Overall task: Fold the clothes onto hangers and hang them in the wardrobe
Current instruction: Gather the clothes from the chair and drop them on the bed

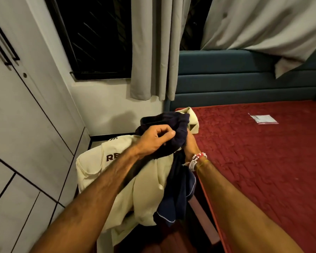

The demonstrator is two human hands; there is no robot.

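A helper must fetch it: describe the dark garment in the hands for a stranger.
Start at the red quilted mattress; at its left edge the left hand and the right hand grip a bunched dark navy cloth garment. Unlike the cream lettered shirt hanging beside it, it is dark and unprinted.

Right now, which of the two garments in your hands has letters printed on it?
The cream garment, hanging below the left hand: dark letters "RE" show on it. The navy garment shows only thin pale piping.
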